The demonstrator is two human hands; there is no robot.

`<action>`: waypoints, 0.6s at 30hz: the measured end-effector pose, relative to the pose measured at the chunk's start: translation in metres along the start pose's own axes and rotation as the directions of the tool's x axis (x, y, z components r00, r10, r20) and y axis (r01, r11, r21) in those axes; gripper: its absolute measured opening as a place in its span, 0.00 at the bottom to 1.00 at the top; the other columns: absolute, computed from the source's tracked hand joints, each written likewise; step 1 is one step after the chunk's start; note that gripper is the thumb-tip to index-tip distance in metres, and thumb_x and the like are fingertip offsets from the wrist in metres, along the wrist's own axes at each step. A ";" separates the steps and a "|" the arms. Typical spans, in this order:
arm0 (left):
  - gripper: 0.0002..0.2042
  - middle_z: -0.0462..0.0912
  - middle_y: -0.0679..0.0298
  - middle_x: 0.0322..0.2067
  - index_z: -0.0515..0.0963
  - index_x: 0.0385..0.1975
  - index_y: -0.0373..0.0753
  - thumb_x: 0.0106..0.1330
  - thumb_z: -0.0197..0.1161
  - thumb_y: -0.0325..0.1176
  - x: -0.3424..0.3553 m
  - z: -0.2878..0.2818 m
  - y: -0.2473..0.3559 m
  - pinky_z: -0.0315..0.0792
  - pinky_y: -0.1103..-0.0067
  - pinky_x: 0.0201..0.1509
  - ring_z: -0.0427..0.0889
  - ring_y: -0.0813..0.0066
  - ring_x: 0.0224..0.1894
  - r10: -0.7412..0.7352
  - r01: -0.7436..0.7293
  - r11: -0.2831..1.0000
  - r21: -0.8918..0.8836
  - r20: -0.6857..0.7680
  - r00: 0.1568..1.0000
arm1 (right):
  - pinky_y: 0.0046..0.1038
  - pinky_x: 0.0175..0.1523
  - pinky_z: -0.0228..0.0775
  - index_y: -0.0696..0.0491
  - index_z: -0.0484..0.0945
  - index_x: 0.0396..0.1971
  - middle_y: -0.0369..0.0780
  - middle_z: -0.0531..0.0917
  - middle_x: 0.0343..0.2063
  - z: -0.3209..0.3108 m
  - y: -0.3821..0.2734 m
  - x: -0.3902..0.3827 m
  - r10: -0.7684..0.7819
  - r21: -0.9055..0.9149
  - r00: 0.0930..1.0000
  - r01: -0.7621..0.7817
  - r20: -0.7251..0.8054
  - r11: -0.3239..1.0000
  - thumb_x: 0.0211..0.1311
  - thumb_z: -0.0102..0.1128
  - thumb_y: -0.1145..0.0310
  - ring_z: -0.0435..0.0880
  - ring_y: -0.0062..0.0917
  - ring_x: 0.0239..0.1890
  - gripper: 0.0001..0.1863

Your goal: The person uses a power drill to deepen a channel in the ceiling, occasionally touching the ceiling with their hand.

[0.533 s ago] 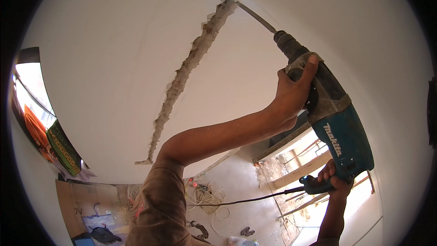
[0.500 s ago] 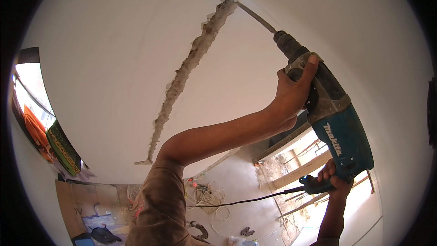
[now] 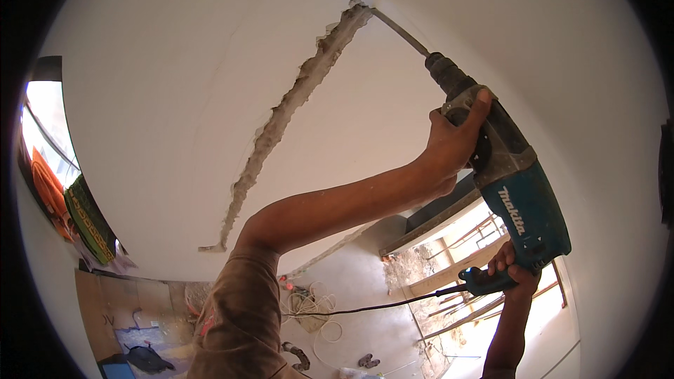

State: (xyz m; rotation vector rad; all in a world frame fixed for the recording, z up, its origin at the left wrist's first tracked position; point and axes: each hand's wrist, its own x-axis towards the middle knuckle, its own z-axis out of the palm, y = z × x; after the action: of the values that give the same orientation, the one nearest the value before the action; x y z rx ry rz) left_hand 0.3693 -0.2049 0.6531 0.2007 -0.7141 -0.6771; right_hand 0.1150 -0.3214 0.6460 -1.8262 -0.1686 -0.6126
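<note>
My left hand (image 3: 453,140) wraps round the front housing of a teal and black rotary hammer (image 3: 526,203), its thumb lying along the top. My right hand (image 3: 512,270) grips the rear handle, from which a black cord (image 3: 382,305) runs left. The long steel chisel bit (image 3: 400,31) reaches up to the upper end of a ragged, chipped groove (image 3: 295,88) cut in the white wall (image 3: 175,98). Whether the tip is touching the plaster is hard to tell.
At left, orange (image 3: 49,182) and green (image 3: 88,217) cloths sit in a bright window. Below are cardboard (image 3: 95,309), a black bag-like item (image 3: 147,358) and coiled pale cables (image 3: 323,330) on the floor. An opening with bars (image 3: 456,235) lies behind the tool.
The wall groove and surroundings have shifted slightly in the picture. The tool and both hands sit slightly differently in view, with the same grips.
</note>
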 end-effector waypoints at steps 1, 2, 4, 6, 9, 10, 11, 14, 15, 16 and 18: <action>0.48 0.65 0.48 0.48 0.48 0.54 0.28 0.51 0.64 0.63 -0.001 0.000 0.001 0.69 0.64 0.53 0.70 0.61 0.51 0.013 -0.013 1.000 0.005 0.001 1.000 | 0.37 0.32 0.76 0.57 0.68 0.50 0.40 0.74 0.28 0.001 -0.001 0.000 -0.007 -0.016 1.000 0.007 0.004 1.000 0.48 0.63 0.79 0.78 0.30 0.29 0.26; 0.47 0.66 0.49 0.48 0.49 0.54 0.28 0.52 0.64 0.63 -0.002 0.000 0.001 0.69 0.65 0.53 0.71 0.61 0.51 0.021 -0.021 1.000 -0.004 -0.003 1.000 | 0.37 0.31 0.76 0.57 0.68 0.49 0.40 0.74 0.27 0.004 -0.004 0.000 -0.033 -0.021 0.999 0.033 0.030 0.999 0.48 0.62 0.80 0.78 0.30 0.29 0.25; 0.45 0.68 0.51 0.47 0.51 0.54 0.29 0.53 0.63 0.63 -0.004 0.000 0.003 0.70 0.65 0.52 0.71 0.62 0.51 0.039 -0.039 0.999 -0.023 -0.011 0.999 | 0.36 0.32 0.76 0.58 0.69 0.47 0.41 0.74 0.25 0.009 -0.010 0.002 0.033 0.027 0.999 -0.033 -0.001 0.999 0.48 0.58 0.84 0.78 0.29 0.29 0.23; 0.42 0.69 0.54 0.51 0.57 0.55 0.34 0.55 0.56 0.66 -0.006 0.000 0.004 0.69 0.66 0.54 0.71 0.65 0.53 0.042 -0.042 0.999 0.005 0.006 0.999 | 0.36 0.32 0.75 0.59 0.69 0.46 0.41 0.75 0.24 0.016 -0.019 0.002 0.024 -0.090 0.999 -0.026 -0.023 0.996 0.50 0.54 0.85 0.78 0.29 0.28 0.20; 0.41 0.69 0.56 0.54 0.60 0.57 0.37 0.57 0.50 0.69 -0.008 -0.001 0.003 0.67 0.68 0.57 0.70 0.67 0.56 0.079 -0.078 0.997 -0.029 0.065 0.995 | 0.34 0.34 0.75 0.59 0.69 0.45 0.43 0.76 0.25 0.024 -0.029 -0.001 -0.061 -0.441 0.998 0.062 0.015 0.895 0.55 0.48 0.85 0.78 0.29 0.29 0.17; 0.41 0.68 0.56 0.54 0.60 0.57 0.37 0.57 0.49 0.69 -0.009 -0.002 0.002 0.66 0.70 0.58 0.69 0.67 0.57 0.098 -0.094 0.994 -0.050 0.088 0.991 | 0.34 0.35 0.76 0.58 0.69 0.46 0.43 0.77 0.26 0.025 -0.030 -0.001 -0.072 -0.506 0.994 0.102 0.078 0.856 0.57 0.47 0.84 0.79 0.29 0.29 0.16; 0.42 0.68 0.56 0.55 0.58 0.59 0.37 0.58 0.48 0.70 -0.010 -0.002 0.001 0.66 0.70 0.60 0.69 0.66 0.57 0.113 -0.105 0.992 -0.074 0.110 0.988 | 0.33 0.36 0.76 0.58 0.68 0.47 0.44 0.77 0.26 0.025 -0.032 -0.003 -0.064 -0.569 0.995 0.099 0.082 0.817 0.58 0.46 0.83 0.79 0.30 0.30 0.16; 0.43 0.66 0.55 0.56 0.56 0.61 0.37 0.58 0.46 0.70 -0.020 -0.005 -0.007 0.64 0.69 0.62 0.68 0.65 0.59 0.184 -0.153 0.968 -0.198 0.149 0.972 | 0.32 0.40 0.76 0.60 0.70 0.45 0.44 0.79 0.31 0.028 -0.026 -0.024 -0.041 -0.592 0.997 -0.003 -0.061 0.806 0.52 0.54 0.81 0.80 0.28 0.33 0.17; 0.43 0.66 0.54 0.56 0.57 0.60 0.37 0.58 0.46 0.70 -0.027 -0.007 -0.010 0.63 0.69 0.63 0.67 0.65 0.59 0.209 -0.173 0.963 -0.208 0.169 0.963 | 0.33 0.41 0.75 0.60 0.70 0.44 0.44 0.79 0.32 0.028 -0.023 -0.032 -0.054 -0.618 0.997 0.006 -0.059 0.786 0.51 0.54 0.81 0.80 0.29 0.34 0.18; 0.42 0.66 0.54 0.55 0.57 0.60 0.38 0.58 0.45 0.71 -0.036 -0.010 -0.013 0.62 0.68 0.64 0.67 0.65 0.59 0.194 -0.153 0.965 -0.215 0.183 0.964 | 0.33 0.43 0.75 0.61 0.71 0.44 0.44 0.80 0.33 0.027 -0.020 -0.040 -0.067 -0.644 0.996 0.015 -0.057 0.765 0.50 0.55 0.81 0.81 0.29 0.35 0.18; 0.42 0.66 0.55 0.55 0.57 0.60 0.38 0.58 0.43 0.71 -0.048 -0.010 -0.019 0.61 0.68 0.65 0.66 0.65 0.60 0.176 -0.137 0.971 -0.198 0.194 0.965 | 0.34 0.44 0.74 0.61 0.71 0.45 0.45 0.80 0.33 0.028 -0.015 -0.052 -0.130 -0.696 0.990 0.129 0.052 0.707 0.48 0.55 0.81 0.81 0.30 0.35 0.20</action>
State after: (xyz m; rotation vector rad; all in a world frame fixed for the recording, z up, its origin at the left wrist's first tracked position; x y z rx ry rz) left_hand 0.3395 -0.1896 0.6126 -0.0982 -0.8562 -0.6127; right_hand 0.0730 -0.2806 0.6274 -2.5720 -0.0622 -0.8544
